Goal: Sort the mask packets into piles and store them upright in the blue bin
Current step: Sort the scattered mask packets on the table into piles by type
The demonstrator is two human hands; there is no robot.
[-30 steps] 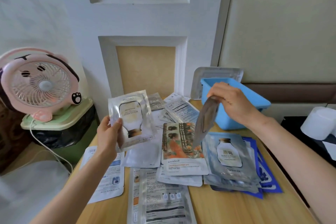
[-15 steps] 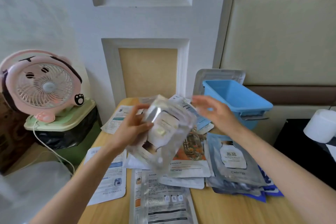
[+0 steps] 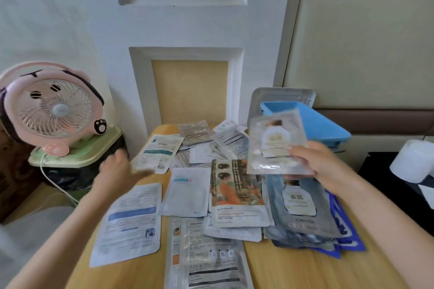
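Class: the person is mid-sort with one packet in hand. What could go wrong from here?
1. The right hand pinches the silver packet only by its lower edge, so it might slip.
2. The grey pile beneath lies fanned and uneven near the right edge of the table; another packet could slide it off.

packets (image 3: 237, 192) spread on table (image 3: 305, 270), bin (image 3: 328, 129) behind right, fan (image 3: 50, 110) left

soft, bright light lies evenly over the scene, with only faint shadows. the left hand (image 3: 117, 171) is smeared by motion blur. glare glints off the silver mask packet (image 3: 277, 145). wall panels (image 3: 190, 91) bow near the edges from wide-angle distortion.
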